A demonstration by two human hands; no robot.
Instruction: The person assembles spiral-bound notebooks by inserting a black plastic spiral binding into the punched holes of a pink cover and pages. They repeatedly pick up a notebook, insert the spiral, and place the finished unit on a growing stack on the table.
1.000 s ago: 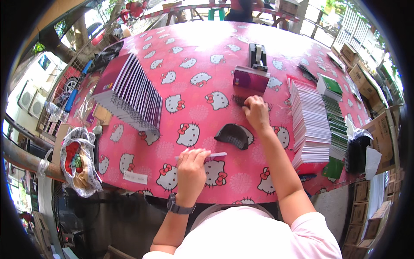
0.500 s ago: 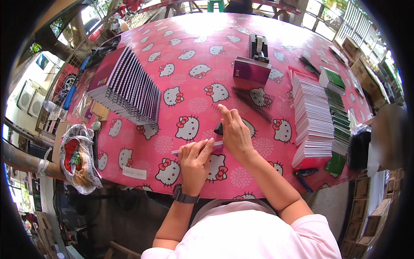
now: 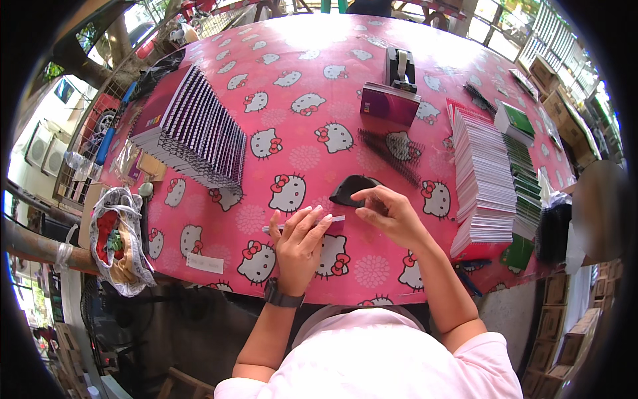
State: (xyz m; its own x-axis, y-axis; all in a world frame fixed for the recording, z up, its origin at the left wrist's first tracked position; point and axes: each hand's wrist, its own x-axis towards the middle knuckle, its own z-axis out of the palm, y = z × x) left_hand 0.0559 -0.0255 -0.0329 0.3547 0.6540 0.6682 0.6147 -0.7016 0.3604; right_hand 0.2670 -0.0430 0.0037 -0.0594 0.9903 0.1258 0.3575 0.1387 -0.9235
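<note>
My left hand (image 3: 299, 249) lies over a small booklet (image 3: 337, 223) with white page edges and a purple cover, its fingers closed across it. Just right of it, my right hand (image 3: 392, 216) is raised with thumb and forefinger curled close together; anything between them is too small to make out. Beyond those fingertips rests a black, curved object (image 3: 352, 191), partly covered by the hand. Loose black spiral coils (image 3: 392, 157) lie farther off. At the left stands a long row of purple spiral-bound notebooks (image 3: 193, 133).
A tape dispenser (image 3: 400, 70) stands behind a purple booklet pile (image 3: 390, 104). On the right are a long stack of white-edged booklets (image 3: 482, 179), green notebooks (image 3: 522, 179) and blue-handled pliers (image 3: 469, 279). A cloth-lined basket (image 3: 119, 243) sits at the left edge.
My right hand has come nearer and to the right, uncovering the black object. The coil seen at its fingertips earlier no longer shows there. My left hand stays on the booklet, fingers more spread.
</note>
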